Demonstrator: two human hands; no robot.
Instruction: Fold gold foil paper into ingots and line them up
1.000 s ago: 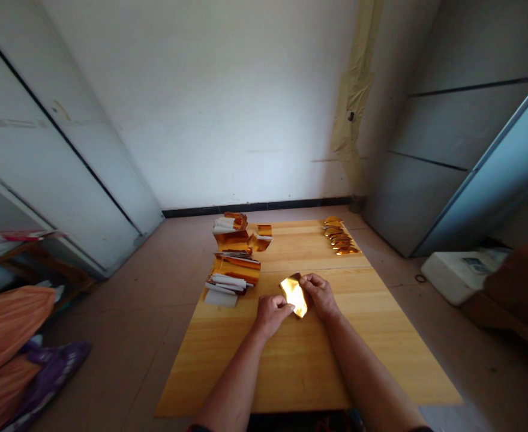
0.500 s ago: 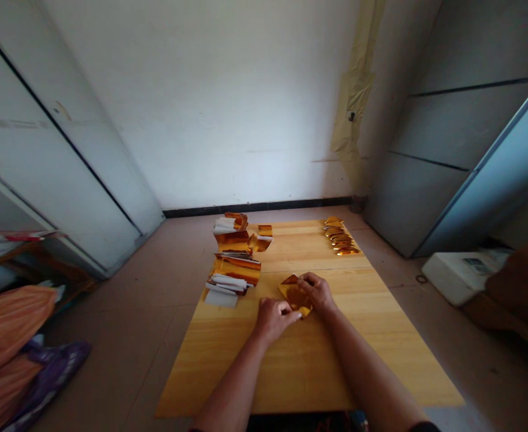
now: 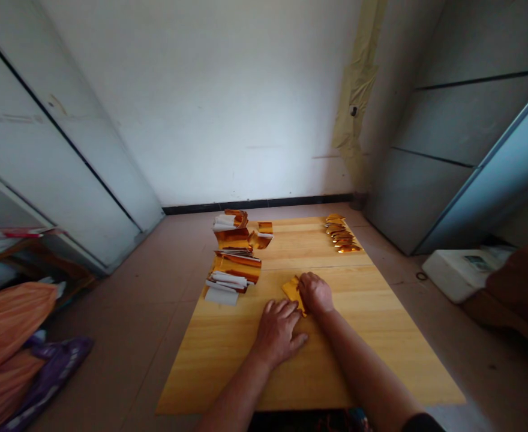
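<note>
A small piece of gold foil paper [image 3: 293, 290] lies on the wooden table between my hands, its right part covered by my fingers. My right hand [image 3: 316, 293] is closed, with curled fingers gripping or pressing the paper's right side. Flat on the table, my left hand [image 3: 280, 331] has its fingers stretched out, and its fingertips touch the paper's lower edge. Loose gold foil sheets [image 3: 239, 267] with pale backs lie curled in a heap at the table's left. A row of folded gold foil pieces [image 3: 341, 234] sits at the far right corner.
The wooden table [image 3: 372, 360] stands near a white wall [image 3: 228, 120]. A grey cabinet [image 3: 439, 132] and a white box [image 3: 453, 273] are on the right. To the left are orange cloth [image 3: 12, 324] and a purple bag [image 3: 57, 378] beside the table.
The paper now looks flatter and smaller. My left hand has gone from a pinch at its edge to lying flat with fingers spread. My right hand's fingers have curled in.
</note>
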